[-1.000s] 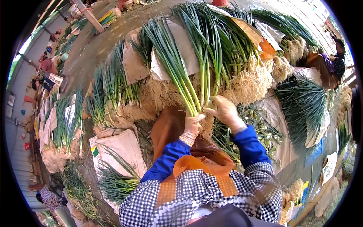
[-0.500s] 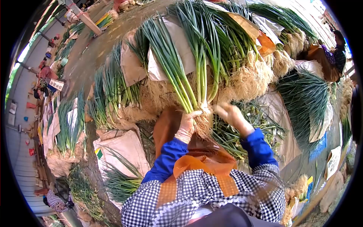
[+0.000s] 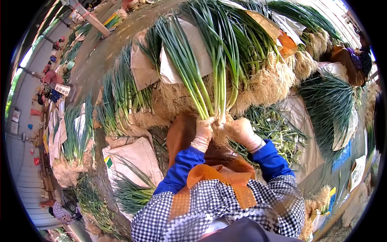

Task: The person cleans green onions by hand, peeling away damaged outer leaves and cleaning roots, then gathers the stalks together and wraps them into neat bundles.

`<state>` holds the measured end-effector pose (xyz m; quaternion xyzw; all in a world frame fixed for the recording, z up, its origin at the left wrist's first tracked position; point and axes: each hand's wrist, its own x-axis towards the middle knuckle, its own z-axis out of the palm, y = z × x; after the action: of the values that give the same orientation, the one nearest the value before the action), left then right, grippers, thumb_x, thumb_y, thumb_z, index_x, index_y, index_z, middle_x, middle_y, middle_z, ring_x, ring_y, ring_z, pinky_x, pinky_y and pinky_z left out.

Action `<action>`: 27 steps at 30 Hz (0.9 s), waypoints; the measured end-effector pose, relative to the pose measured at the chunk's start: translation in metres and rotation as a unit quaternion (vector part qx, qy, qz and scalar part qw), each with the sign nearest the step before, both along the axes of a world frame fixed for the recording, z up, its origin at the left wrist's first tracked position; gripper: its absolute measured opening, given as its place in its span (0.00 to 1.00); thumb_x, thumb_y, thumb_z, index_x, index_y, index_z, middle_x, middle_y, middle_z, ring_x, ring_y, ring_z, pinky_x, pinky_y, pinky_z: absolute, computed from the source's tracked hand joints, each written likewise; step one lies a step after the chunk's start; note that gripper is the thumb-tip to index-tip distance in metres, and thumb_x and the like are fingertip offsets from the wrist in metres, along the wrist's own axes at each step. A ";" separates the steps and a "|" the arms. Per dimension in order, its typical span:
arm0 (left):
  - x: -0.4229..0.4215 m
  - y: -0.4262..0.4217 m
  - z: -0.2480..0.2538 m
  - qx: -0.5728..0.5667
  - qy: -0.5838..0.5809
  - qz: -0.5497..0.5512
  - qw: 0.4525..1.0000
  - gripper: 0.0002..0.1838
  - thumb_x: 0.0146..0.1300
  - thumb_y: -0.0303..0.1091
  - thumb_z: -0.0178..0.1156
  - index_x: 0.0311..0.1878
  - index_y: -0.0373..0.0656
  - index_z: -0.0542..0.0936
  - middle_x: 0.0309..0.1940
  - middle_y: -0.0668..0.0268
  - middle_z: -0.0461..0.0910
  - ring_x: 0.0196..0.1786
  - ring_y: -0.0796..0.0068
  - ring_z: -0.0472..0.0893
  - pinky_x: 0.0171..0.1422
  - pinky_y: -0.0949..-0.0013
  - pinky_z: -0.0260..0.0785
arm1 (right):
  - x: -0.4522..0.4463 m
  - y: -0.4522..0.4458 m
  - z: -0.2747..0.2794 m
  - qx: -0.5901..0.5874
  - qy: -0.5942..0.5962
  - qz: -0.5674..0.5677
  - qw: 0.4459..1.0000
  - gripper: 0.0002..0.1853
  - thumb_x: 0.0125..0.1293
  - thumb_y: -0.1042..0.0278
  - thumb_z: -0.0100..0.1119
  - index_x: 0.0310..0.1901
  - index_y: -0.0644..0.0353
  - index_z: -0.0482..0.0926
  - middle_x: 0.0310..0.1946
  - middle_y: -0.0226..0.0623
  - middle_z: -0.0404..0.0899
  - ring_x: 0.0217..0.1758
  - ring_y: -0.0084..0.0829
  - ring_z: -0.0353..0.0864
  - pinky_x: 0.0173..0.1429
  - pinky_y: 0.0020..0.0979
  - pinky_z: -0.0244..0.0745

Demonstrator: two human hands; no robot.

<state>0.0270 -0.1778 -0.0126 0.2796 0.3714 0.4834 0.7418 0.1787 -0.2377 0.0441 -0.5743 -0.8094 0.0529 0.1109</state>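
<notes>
The bunch of green onions (image 3: 219, 82) stands out in front of the person's lap, its long axis running away from the body: leaf tips point forward and fan apart, while the pale roots point back toward the orange apron (image 3: 209, 174). The left hand (image 3: 204, 129) has its fingers closed around the base of the stalks, on the left side. The right hand (image 3: 241, 132) is at the roots' right side, fingers curled in; whether they pinch any is unclear.

A post (image 3: 92, 19) shows between ten and eleven o'clock, a sign (image 3: 62, 89) near ten, a person (image 3: 61, 213) at eight.
</notes>
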 end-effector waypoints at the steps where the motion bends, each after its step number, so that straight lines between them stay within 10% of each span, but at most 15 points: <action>1: 0.002 -0.004 0.003 -0.002 -0.001 0.000 1.000 0.12 0.54 0.18 0.56 0.43 0.32 0.79 0.34 0.60 0.81 0.34 0.70 0.81 0.41 0.70 0.76 | 0.004 -0.003 0.009 -0.002 -0.001 0.000 1.000 0.15 0.61 0.53 0.59 0.21 0.51 0.76 0.09 0.33 0.68 0.12 0.35 0.71 0.18 0.35 0.65; 9: 0.000 -0.004 -0.017 0.228 0.243 -0.056 0.941 0.12 0.53 0.18 0.53 0.41 0.29 0.78 0.32 0.59 0.81 0.32 0.72 0.81 0.36 0.71 0.77 | 0.029 -0.026 0.023 0.081 0.067 0.149 0.983 0.16 0.57 0.59 0.59 0.14 0.49 0.68 0.07 0.30 0.61 0.10 0.32 0.67 0.13 0.34 0.59; 13: -0.021 0.023 0.020 0.007 -0.015 -0.012 1.000 0.11 0.54 0.19 0.52 0.42 0.27 0.76 0.25 0.56 0.79 0.29 0.70 0.80 0.28 0.69 0.75 | 0.040 -0.067 0.054 -0.035 0.248 0.099 0.963 0.21 0.59 0.58 0.59 0.12 0.52 0.67 0.09 0.32 0.64 0.11 0.30 0.66 0.18 0.32 0.62; 16: -0.026 0.030 -0.003 -0.013 0.045 -0.118 0.992 0.08 0.53 0.22 0.57 0.37 0.31 0.79 0.28 0.61 0.80 0.30 0.72 0.80 0.35 0.74 0.74 | 0.083 -0.052 -0.009 -0.318 -0.170 -0.057 0.931 0.24 0.60 0.39 0.53 0.33 0.55 0.81 0.20 0.36 0.80 0.22 0.32 0.81 0.27 0.34 0.74; 19: -0.010 0.020 0.015 -0.022 -0.017 -0.146 0.989 0.12 0.57 0.24 0.54 0.42 0.27 0.77 0.33 0.55 0.81 0.33 0.66 0.81 0.41 0.66 0.76 | 0.046 -0.009 0.005 -0.061 0.322 -0.161 0.931 0.29 0.59 0.41 0.57 0.52 0.57 0.75 0.32 0.40 0.82 0.32 0.36 0.83 0.37 0.33 0.77; 23: -0.007 0.018 0.014 0.020 0.065 -0.113 0.991 0.11 0.56 0.23 0.58 0.44 0.33 0.79 0.34 0.62 0.81 0.37 0.70 0.81 0.47 0.70 0.74 | -0.011 0.033 0.002 -0.223 0.469 -0.268 0.811 0.18 0.60 0.51 0.61 0.42 0.57 0.77 0.28 0.38 0.81 0.31 0.30 0.81 0.35 0.30 0.75; 24: -0.013 0.019 0.030 -0.051 0.021 -0.137 0.989 0.12 0.54 0.23 0.59 0.43 0.33 0.78 0.32 0.63 0.80 0.35 0.71 0.80 0.45 0.71 0.74 | -0.008 0.042 -0.048 0.017 0.317 -0.283 0.905 0.11 0.62 0.56 0.60 0.37 0.55 0.79 0.25 0.31 0.79 0.28 0.23 0.79 0.31 0.25 0.73; 25: -0.021 0.022 0.026 -0.028 0.009 -0.160 0.987 0.12 0.53 0.24 0.59 0.42 0.33 0.78 0.32 0.63 0.80 0.34 0.71 0.80 0.44 0.71 0.74 | 0.000 0.048 -0.047 -0.098 0.577 -0.332 0.739 0.07 0.65 0.60 0.56 0.35 0.53 0.78 0.24 0.28 0.77 0.28 0.21 0.76 0.30 0.22 0.71; 27: -0.040 0.021 0.022 -0.106 -0.072 -0.185 0.974 0.12 0.54 0.26 0.58 0.42 0.32 0.78 0.31 0.62 0.80 0.34 0.70 0.80 0.44 0.69 0.75 | 0.027 0.049 -0.031 -0.129 0.722 -0.288 0.616 0.08 0.67 0.63 0.52 0.41 0.55 0.78 0.22 0.28 0.77 0.23 0.16 0.72 0.26 0.20 0.70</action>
<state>-0.0130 -0.1564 0.0090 0.2276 0.3085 0.3147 0.8683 0.2059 -0.1885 0.0135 -0.5629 -0.2461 0.5195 0.5939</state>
